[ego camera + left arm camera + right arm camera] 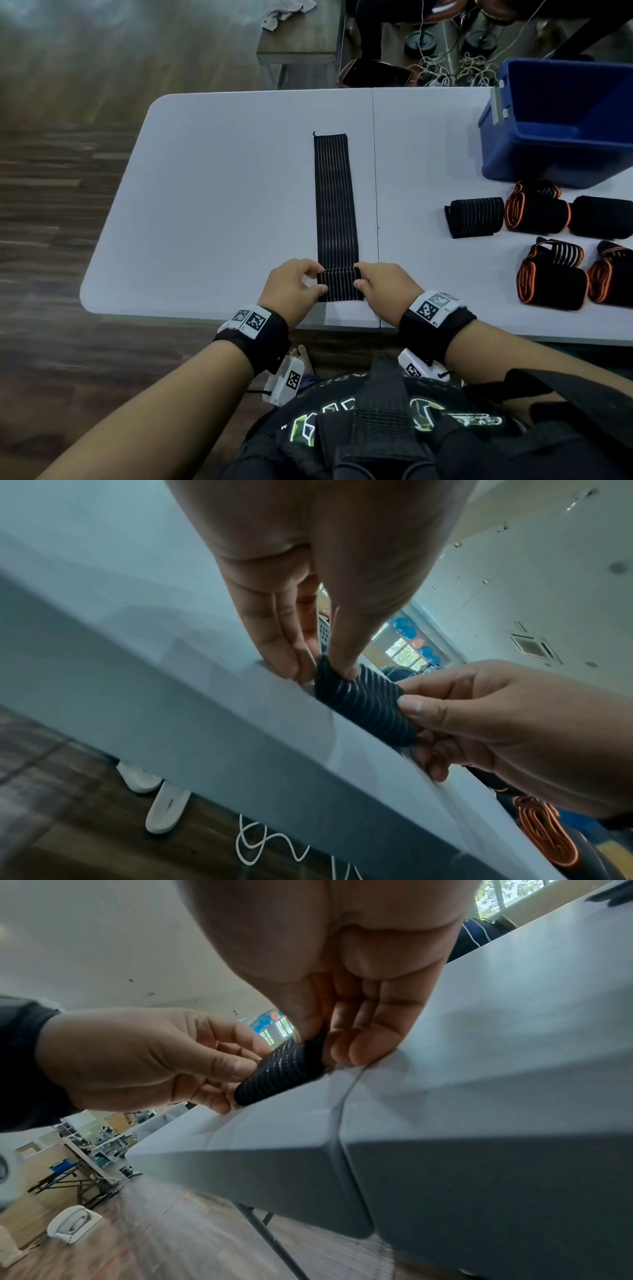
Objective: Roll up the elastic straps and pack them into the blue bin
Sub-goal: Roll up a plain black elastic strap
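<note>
A long black elastic strap (334, 198) with thin pale stripes lies flat on the white table (222, 192), running away from me. Its near end is folded over into a short roll (339, 284) (363, 702) (281, 1069). My left hand (301, 286) (318, 666) pinches the roll's left end between thumb and fingers. My right hand (378, 286) (329, 1047) pinches its right end the same way. The blue bin (561, 126) stands at the far right of the table.
Several rolled straps, one plain black (476, 216) and others with orange edges (536, 210), lie in front of the bin at the right. The table's near edge runs just under my wrists. Cables and equipment sit on the floor beyond the table.
</note>
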`<action>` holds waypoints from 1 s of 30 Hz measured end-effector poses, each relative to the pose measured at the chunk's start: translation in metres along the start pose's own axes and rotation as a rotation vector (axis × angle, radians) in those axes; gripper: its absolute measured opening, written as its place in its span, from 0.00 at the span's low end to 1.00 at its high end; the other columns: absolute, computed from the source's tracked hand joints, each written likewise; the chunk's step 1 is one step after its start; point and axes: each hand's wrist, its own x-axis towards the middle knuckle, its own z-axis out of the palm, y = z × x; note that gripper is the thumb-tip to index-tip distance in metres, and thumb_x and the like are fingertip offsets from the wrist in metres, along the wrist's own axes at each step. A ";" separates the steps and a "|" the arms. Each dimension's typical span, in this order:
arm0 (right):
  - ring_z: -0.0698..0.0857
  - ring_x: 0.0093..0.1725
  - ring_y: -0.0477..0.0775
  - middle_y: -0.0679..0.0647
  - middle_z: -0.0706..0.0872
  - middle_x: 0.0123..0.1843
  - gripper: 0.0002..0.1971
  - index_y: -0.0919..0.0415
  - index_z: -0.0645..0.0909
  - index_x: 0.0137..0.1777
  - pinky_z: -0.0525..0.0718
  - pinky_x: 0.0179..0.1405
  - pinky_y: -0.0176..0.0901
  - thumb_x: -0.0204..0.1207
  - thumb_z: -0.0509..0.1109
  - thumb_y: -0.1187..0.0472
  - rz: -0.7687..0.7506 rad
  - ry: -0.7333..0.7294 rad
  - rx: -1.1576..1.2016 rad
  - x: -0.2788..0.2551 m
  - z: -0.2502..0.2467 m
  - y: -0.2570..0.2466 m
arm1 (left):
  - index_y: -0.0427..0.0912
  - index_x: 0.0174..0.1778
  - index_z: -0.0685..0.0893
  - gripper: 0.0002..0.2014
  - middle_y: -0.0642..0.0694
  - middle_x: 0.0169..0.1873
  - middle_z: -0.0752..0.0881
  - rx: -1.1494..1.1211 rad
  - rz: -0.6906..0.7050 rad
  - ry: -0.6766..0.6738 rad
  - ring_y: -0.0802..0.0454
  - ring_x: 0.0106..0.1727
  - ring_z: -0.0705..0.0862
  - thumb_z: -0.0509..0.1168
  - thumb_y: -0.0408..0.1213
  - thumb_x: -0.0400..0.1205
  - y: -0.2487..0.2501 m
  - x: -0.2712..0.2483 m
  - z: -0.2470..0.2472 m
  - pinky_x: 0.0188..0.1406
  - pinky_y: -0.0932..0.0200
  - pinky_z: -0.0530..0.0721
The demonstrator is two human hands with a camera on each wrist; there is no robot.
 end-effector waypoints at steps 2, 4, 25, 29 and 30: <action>0.84 0.58 0.58 0.57 0.87 0.57 0.20 0.58 0.71 0.76 0.81 0.57 0.49 0.87 0.61 0.54 0.024 0.012 0.005 0.000 0.002 -0.001 | 0.52 0.57 0.87 0.13 0.54 0.53 0.84 0.094 0.065 0.006 0.53 0.47 0.86 0.77 0.42 0.78 0.003 0.002 -0.001 0.59 0.51 0.85; 0.85 0.52 0.58 0.57 0.87 0.53 0.19 0.57 0.68 0.74 0.82 0.50 0.48 0.86 0.62 0.55 0.021 0.042 0.028 -0.001 0.004 -0.001 | 0.50 0.59 0.86 0.13 0.54 0.55 0.84 0.142 0.124 0.017 0.56 0.47 0.82 0.76 0.40 0.79 0.005 0.002 -0.001 0.58 0.55 0.84; 0.83 0.58 0.57 0.53 0.82 0.61 0.23 0.55 0.72 0.73 0.83 0.56 0.50 0.83 0.63 0.45 -0.098 -0.004 -0.234 -0.014 -0.002 0.004 | 0.47 0.65 0.86 0.21 0.52 0.66 0.85 0.476 0.407 -0.068 0.48 0.62 0.82 0.75 0.48 0.78 -0.007 0.004 -0.004 0.65 0.52 0.81; 0.84 0.46 0.54 0.48 0.84 0.48 0.13 0.50 0.78 0.59 0.83 0.47 0.51 0.84 0.59 0.45 -0.068 -0.006 -0.036 -0.011 -0.005 0.005 | 0.48 0.71 0.83 0.20 0.51 0.62 0.88 0.422 0.364 -0.052 0.48 0.60 0.83 0.67 0.49 0.84 -0.005 0.003 -0.005 0.64 0.51 0.80; 0.84 0.45 0.54 0.48 0.85 0.46 0.12 0.50 0.78 0.56 0.83 0.47 0.52 0.85 0.58 0.45 -0.054 -0.008 0.008 -0.010 -0.007 0.005 | 0.49 0.73 0.81 0.21 0.51 0.61 0.88 0.408 0.330 -0.051 0.49 0.60 0.83 0.67 0.49 0.85 -0.004 0.003 -0.006 0.64 0.53 0.80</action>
